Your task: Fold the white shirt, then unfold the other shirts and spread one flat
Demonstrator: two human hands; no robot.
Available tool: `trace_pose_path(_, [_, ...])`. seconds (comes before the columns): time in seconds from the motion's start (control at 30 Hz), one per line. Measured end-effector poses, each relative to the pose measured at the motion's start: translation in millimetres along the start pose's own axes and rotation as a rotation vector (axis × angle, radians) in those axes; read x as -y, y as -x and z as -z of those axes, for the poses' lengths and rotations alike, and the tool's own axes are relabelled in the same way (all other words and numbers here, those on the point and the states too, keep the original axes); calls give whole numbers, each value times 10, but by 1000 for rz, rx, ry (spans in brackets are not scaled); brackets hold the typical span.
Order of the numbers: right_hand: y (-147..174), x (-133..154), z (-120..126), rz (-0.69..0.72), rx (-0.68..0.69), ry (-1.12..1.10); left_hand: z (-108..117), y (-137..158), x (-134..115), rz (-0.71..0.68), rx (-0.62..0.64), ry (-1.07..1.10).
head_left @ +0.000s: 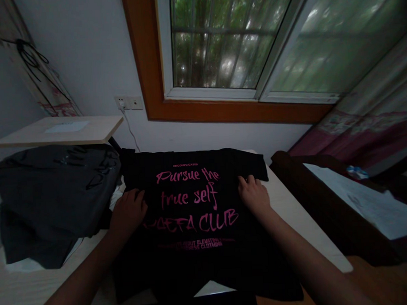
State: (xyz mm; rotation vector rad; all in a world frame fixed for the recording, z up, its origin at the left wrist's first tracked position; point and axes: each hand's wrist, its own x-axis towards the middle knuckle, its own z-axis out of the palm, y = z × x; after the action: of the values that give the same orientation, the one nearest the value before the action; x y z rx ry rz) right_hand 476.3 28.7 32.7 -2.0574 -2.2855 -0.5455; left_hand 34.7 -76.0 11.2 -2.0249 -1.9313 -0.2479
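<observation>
A black T-shirt (191, 265) with pink lettering lies spread over a pale table (293, 211), its sleeves toward the wall and its hem toward me. On its left side my left hand (129, 209) has curled fingers closed on the fabric near the printed words. Opposite, below the right sleeve, my right hand (255, 194) pinches the cloth with bent fingers. The fingertips of both hands are partly hidden in the dark fabric. Part of the lower hem hangs past the table's near edge.
A pile of dark grey clothing (53, 195) sits at the left, below a small raised board (61, 129) with a paper label. A cord runs from the wall socket (129, 102) behind the table. Brown furniture (327, 201) with a white sheet (364, 199) stands right.
</observation>
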Motion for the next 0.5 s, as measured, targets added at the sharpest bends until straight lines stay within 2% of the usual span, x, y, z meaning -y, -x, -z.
trace_pose_path(0.2, [-43, 2, -108, 65, 55, -32, -80, -76, 56, -21, -9, 41])
trace_pose_path(0.5, [-253, 69, -83, 48, 90, -69, -264, -399, 213, -28, -30, 100])
